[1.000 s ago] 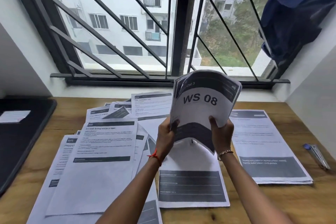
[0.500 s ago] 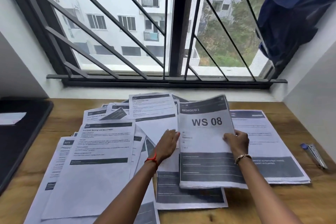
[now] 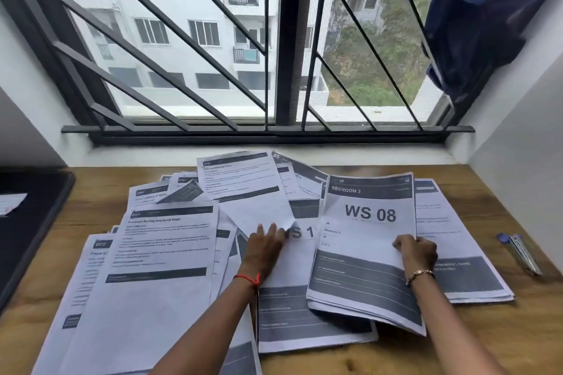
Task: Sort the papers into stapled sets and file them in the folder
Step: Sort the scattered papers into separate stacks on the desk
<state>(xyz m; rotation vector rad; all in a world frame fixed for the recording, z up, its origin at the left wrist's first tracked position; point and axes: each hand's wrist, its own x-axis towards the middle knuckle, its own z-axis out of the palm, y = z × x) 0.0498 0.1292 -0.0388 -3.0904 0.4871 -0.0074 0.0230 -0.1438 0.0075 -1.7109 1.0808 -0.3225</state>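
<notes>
At the right-hand edge of the WS 08 set (image 3: 365,237), the right hand (image 3: 416,253) pinched the bundle, fingers curled round its margin, so that several sheets held together as one. Just left of that grip, the left hand (image 3: 263,248) lay flat with straight fingers pressing on a sheet marked WS 1 (image 3: 298,271), which sat partly under the held set. Directly beneath and to the right of the grip lay a squared pile (image 3: 466,253), neater than anything else in view. Farther right, well apart from the hand, a blue-and-silver tool (image 3: 519,254), probably the stapler, rested untouched on the desk (image 3: 502,329). Out to the left of both hands, loose papers (image 3: 158,268) fanned across one another in no order. At the far left edge sat a dark flat case (image 3: 30,222), possibly the folder, closed as far as could be seen. By my judgement the work was early: one or two sets were gathered, whether stapled I could not tell, most pages remained unsorted, and nothing appeared filed.
</notes>
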